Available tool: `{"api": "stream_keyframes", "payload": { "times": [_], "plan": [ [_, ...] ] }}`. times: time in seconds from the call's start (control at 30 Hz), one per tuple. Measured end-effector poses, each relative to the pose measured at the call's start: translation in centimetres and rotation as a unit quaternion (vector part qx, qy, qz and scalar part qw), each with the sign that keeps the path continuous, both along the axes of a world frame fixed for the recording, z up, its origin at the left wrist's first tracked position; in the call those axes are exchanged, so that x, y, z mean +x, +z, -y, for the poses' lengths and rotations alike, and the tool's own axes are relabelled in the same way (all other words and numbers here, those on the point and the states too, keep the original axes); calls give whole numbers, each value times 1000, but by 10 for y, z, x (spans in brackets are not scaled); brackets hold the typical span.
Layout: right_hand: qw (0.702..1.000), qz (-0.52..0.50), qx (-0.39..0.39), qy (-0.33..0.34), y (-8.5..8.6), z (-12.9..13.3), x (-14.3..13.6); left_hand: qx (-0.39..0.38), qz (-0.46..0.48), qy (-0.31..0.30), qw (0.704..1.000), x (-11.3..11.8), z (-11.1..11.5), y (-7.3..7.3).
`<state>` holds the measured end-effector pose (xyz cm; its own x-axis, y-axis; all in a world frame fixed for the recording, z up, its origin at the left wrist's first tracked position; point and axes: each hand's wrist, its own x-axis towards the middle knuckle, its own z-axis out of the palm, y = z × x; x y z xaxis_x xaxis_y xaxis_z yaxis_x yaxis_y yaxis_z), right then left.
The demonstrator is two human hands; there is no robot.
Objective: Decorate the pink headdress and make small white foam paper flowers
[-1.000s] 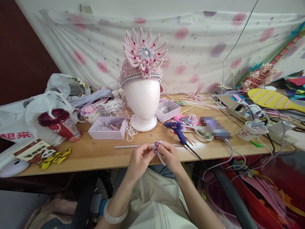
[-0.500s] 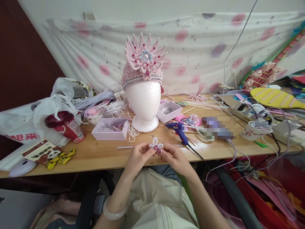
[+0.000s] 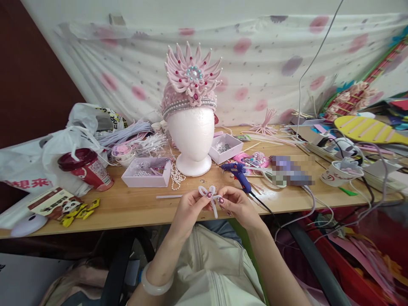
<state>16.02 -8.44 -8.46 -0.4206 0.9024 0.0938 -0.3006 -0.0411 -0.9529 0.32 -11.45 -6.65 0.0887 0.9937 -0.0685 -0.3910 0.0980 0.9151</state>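
Observation:
A white looped pipe-cleaner piece [image 3: 214, 208] is held above the table's front edge, two loops at its top and a tail hanging down. My left hand [image 3: 191, 208] pinches it at the base of the loops. At its right side, my right hand [image 3: 237, 205] grips a short end between thumb and fingers. Behind the hands stands a white foam head [image 3: 193, 136] wearing a pink crown [image 3: 194, 78] with pearls, red beads and a blue-beaded centre. A blue glue gun [image 3: 239, 174] lies just beyond my right hand.
Two lilac boxes of beads [image 3: 146, 180] [image 3: 226, 148] flank the foam head. A red cup [image 3: 91, 170], plastic bags and yellow wrapped sweets [image 3: 76, 212] are at the left. A paper cup [image 3: 341, 173], cables and a yellow fan-shaped piece [image 3: 369, 129] lie at the right.
The white piece has turned, and a tail now hangs below its loops. My right hand has moved slightly right, away from my left hand.

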Motion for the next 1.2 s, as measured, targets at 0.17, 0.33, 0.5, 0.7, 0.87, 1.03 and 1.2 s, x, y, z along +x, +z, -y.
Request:
{"api": "stream_keyframes", "payload": {
  "times": [0.17, 0.33, 0.5, 0.7, 0.87, 1.03, 1.2],
  "plan": [
    [996, -38, -27, -72, -2, 2, -9, -38, 93, 30, 995, 14, 7, -1],
    [993, -42, -35, -100, 1, 4, -11, -35, 93, 48, 994, 20, 11, -4],
    [995, -36, -51, -73, 7, 5, -6, -7, 45, 65, 997, 23, 10, -6],
    [995, 9, -6, -101, 10, 5, -7, 13, 7, 54, 998, 20, 6, -6],
    [989, -5, -31, -147, 4, 6, -17, 15, 9, 60, 998, 22, 4, -11],
    [987, 20, -20, -157, 1, 6, -19, 36, 7, 96, 995, 22, 3, -14],
    [973, 166, 133, -86, 9, 6, -2, 24, 9, 51, 998, 13, 1, -5]
  ]
}}
